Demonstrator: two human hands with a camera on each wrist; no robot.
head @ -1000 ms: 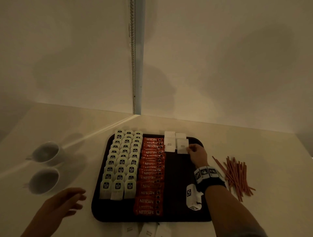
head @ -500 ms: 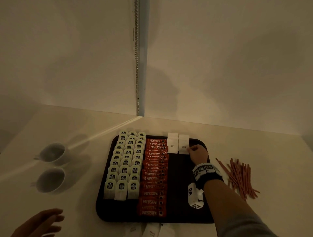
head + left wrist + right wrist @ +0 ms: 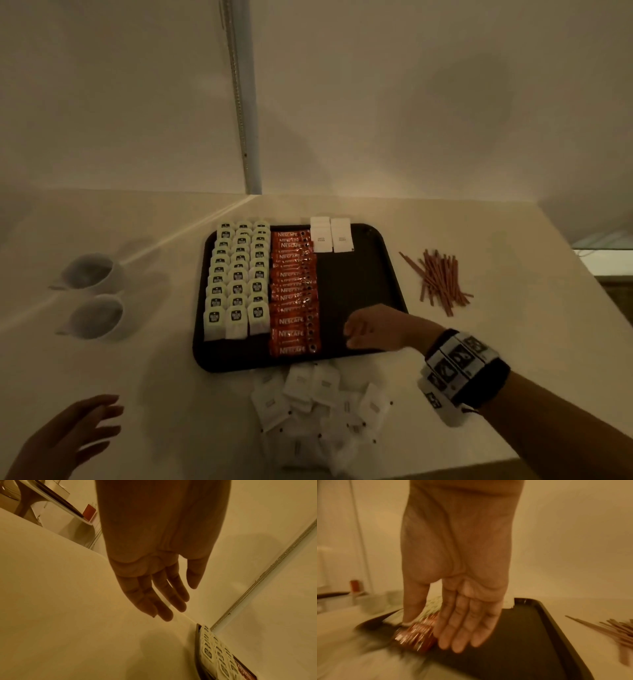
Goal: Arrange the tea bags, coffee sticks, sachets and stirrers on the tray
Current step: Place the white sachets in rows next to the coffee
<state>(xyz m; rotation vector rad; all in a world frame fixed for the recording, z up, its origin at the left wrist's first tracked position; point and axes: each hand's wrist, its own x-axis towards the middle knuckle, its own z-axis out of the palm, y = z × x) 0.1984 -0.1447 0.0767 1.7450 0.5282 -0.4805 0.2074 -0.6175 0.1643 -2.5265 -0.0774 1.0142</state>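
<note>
Since the earlier frame you're pulling your right hand (image 3: 373, 330) back from the far sachet rows toward the near edge of the tray (image 3: 390, 274); your left hand (image 3: 68, 435) is drifting off to the near-left of the table.

Head view: you're hovering the right hand over the bare right-hand part of the tray, fingers loose, nothing in them. The left hand is hanging above the table w/ fingers spread, also empty. Tea bags (image 3: 238, 284) are sitting in three neat columns on the tray's left; coffee sticks (image 3: 294, 294) are filling the column beside them. Both look done. Only a few placed sachets (image 3: 330, 234) are lying at the far edge, approx two short rows. The loose sachet pile (image 3: 318, 411) is waiting on the table just in front of the tray. Stirrers (image 3: 440, 279) are lying in a heap right of the tray, untouched. Two cups (image 3: 92, 298) are standing to the left.

Left wrist view: your fingers are hanging straight and relaxed over the table, well apart from the tray.

Right wrist view: blurred, but your palm is showing flat, fingers together, holding nothing, above the tray floor near the coffee sticks.

So roughly halfway: most sachets and all stirrers are still outstanding.
</note>
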